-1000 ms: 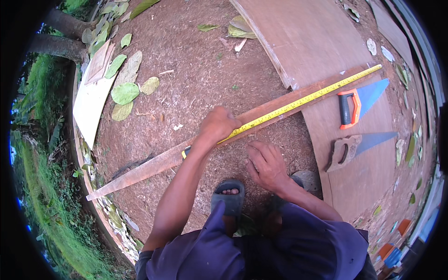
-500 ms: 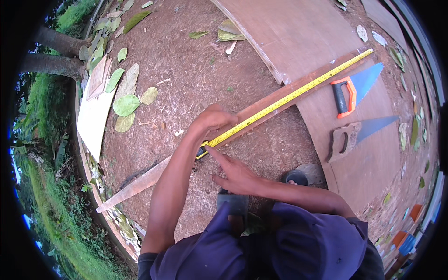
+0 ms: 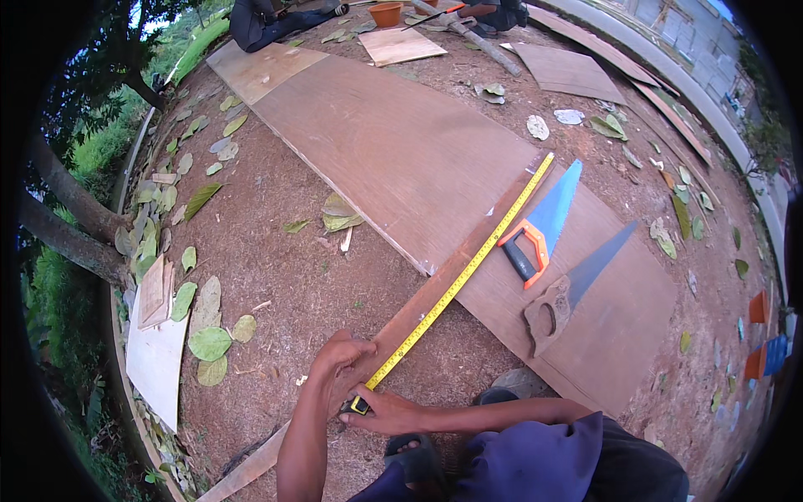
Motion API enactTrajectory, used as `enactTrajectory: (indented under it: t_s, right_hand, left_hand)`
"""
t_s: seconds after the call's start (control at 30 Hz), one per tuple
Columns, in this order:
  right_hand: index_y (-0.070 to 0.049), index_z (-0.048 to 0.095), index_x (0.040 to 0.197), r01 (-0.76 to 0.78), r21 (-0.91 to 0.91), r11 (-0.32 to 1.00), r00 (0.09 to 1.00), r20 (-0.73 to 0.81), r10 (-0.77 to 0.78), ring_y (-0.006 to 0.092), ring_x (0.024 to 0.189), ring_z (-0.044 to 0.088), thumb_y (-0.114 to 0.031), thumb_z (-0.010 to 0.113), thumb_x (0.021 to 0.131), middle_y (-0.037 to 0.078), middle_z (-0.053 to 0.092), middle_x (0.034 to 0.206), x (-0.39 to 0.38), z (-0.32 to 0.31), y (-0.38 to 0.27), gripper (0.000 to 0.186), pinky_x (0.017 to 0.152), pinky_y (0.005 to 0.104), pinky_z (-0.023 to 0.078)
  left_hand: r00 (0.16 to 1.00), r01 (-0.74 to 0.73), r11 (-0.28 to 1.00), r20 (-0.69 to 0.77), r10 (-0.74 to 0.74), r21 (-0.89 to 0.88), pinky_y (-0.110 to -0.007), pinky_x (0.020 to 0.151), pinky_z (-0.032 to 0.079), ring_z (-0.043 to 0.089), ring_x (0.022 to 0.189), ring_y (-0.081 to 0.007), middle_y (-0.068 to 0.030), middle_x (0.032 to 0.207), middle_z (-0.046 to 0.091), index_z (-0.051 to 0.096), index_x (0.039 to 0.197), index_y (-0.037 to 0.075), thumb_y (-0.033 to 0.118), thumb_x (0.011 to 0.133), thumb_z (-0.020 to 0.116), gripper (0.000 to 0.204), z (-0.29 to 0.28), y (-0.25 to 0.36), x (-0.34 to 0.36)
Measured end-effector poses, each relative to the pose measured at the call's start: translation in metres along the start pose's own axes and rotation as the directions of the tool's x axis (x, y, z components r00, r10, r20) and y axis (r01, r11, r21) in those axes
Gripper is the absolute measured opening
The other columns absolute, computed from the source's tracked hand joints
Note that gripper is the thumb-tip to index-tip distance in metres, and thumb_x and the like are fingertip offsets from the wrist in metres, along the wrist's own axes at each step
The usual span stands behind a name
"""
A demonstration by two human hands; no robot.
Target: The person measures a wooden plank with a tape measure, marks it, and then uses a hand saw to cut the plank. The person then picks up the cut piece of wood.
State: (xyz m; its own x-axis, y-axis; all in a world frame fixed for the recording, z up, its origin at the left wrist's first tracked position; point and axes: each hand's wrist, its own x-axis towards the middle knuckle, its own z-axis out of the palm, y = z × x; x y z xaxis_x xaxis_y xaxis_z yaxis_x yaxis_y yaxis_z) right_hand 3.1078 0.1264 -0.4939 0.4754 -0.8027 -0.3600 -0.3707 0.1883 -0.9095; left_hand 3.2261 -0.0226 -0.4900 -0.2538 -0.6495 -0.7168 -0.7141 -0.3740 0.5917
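Note:
A long, narrow wooden plank [image 3: 447, 280] runs diagonally from the lower left up across a plywood sheet. Along it lies the extended yellow blade of a tape measure [image 3: 468, 274], its end near the plank's far tip. My right hand [image 3: 391, 412] is closed round the black and yellow tape case [image 3: 360, 406] at the near end. Just beyond it, my left hand [image 3: 336, 356] bends over the plank's left edge, fingers curled against the wood and partly hidden. Two handsaws lie right of the plank: one with an orange and black handle [image 3: 525, 253], one with a wooden handle [image 3: 549, 316].
The big plywood sheet [image 3: 393, 142] stretches over bare soil strewn with leaves. White board offcuts [image 3: 155, 360] lie at left by tree trunks [image 3: 75, 238]. At the top, two other people [image 3: 259, 25] sit near an orange bucket [image 3: 386, 13]. More boards [image 3: 569, 74] lie at upper right.
The view has tilted up, bringing the far plywood and other people into sight. My right hand, earlier with fingers stretched towards the tape case, has closed round it. My left hand stays on the plank.

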Motion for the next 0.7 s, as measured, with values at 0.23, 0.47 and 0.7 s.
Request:
enactTrajectory:
  t_s: [0.23, 0.47, 0.7]
  right_hand:
    - [-0.011, 0.053, 0.121, -0.201, -0.273, 0.941, 0.934, -0.341, 0.101, 0.0483, 0.078, 0.067, -0.042, 0.056, 0.103, 0.026, 0.065, 0.083, -0.089, -0.051, 0.034, 0.036, 0.071, 0.0568, 0.052]
    - [-0.011, 0.056, 0.121, -0.327, -0.19, 0.926, 0.848, -0.492, 0.198, 0.044, 0.088, 0.065, -0.03, 0.057, 0.102, 0.024, 0.064, 0.098, -0.189, -0.085, 0.055, 0.027, 0.076, 0.0537, 0.053]
    - [-0.005, 0.06, 0.113, -0.53, 0.111, 0.841, 0.352, -0.873, 0.337, 0.0378, 0.083, 0.07, -0.025, 0.054, 0.103, 0.021, 0.07, 0.088, -0.282, -0.133, 0.065, 0.023, 0.073, 0.0464, 0.052]
  left_hand:
    - [0.982, -0.102, 0.977, -0.135, 0.129, 0.188, -0.037, 0.065, 0.049, 0.064, 0.079, -0.0224, -0.0128, 0.082, 0.068, 0.07, 0.094, -0.005, 0.034, 0.067, 0.082, 0.05, 0.004, -0.014, 0.003]
    - [0.999, -0.039, 0.997, -0.03, 0.041, 0.06, -0.037, 0.069, 0.048, 0.062, 0.078, -0.0201, -0.0107, 0.086, 0.069, 0.07, 0.092, -0.004, 0.036, 0.076, 0.074, 0.043, 0.011, -0.016, -0.007]
    - [1.0, 0.016, 0.995, -0.022, -0.014, 0.096, -0.038, 0.067, 0.04, 0.054, 0.075, -0.0157, -0.0047, 0.079, 0.062, 0.067, 0.085, -0.005, 0.036, 0.082, 0.065, 0.04, 0.015, -0.015, -0.008]
